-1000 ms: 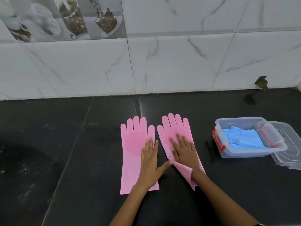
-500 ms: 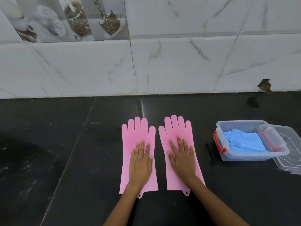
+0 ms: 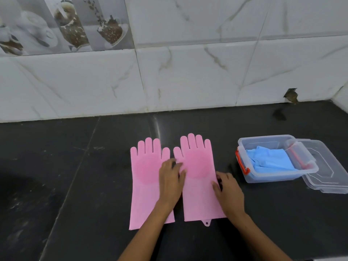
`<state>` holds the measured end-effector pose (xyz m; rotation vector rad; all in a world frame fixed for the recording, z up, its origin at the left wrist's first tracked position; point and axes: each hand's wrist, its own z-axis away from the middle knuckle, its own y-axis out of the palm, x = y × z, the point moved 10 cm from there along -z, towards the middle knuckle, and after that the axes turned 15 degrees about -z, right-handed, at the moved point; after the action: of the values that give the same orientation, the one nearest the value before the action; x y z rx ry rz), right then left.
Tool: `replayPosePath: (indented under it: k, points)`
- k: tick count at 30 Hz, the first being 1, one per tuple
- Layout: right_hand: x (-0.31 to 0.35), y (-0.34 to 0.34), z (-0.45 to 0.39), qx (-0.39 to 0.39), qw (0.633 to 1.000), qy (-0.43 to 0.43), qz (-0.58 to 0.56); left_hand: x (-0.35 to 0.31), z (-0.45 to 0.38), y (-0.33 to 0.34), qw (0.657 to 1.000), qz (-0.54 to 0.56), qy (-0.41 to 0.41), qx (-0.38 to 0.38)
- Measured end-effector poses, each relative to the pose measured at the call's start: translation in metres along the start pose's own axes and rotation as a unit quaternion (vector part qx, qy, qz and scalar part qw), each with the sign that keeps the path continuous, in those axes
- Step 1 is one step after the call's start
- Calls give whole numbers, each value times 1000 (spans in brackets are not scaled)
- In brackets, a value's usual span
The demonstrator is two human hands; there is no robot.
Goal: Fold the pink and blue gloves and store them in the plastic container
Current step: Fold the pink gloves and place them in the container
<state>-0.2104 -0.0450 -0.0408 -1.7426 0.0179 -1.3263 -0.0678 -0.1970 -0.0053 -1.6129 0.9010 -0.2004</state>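
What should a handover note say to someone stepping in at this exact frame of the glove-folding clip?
Left hand: fingers curled at the gap between the two gloves; grip unclear.
Right hand: at the outer edge of the right pink glove; whether it is pinching the edge cannot be told.
Left pink glove and the right one lie flat side by side on the black counter, palms up, fingers toward the wall.
Done: blue gloves sit in the plastic container, whose lid leans off its right side.
Left: fold both pink gloves, put them in, close the lid.
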Motion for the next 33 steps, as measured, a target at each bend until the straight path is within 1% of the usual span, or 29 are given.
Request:
replayPosePath:
  k: [2, 4, 6, 9, 14, 18, 23, 27, 30, 33]
  points:
    - [-7, -8, 2, 24, 1000, 15, -12, -37, -17, 13, 998, 45, 20, 29]
    - [-8, -10, 1, 38, 999, 29, -26, -65, -32, 31, 994, 77, 21, 73]
    - [-9, -10, -1, 41, 997, 48, -45, -84, -44, 47, 991, 80, 13, 105]
    - [-12, -11, -5, 34, 993, 75, -82, -92, -52, 63, 988, 63, -8, 140]
    - [-14, -6, -7, 38, 984, 101, -139, -91, -58, 62, 988, 47, -35, 146]
    - [9, 5, -4, 88, 969, 84, -217, -78, -61, 45, 986, 93, -50, 128]
    - [61, 23, 4, 127, 945, 58, -296, -26, -66, -7, 975, 189, -103, 56]
    - [115, 53, 12, 157, 933, 14, -323, 48, -58, -41, 941, 282, -185, 31]
    - [148, 96, 23, 187, 934, -25, -305, 114, -38, -58, 920, 293, -260, 6]
    - [159, 149, 41, 233, 944, -31, -232, 166, -10, -57, 905, 269, -328, 4]
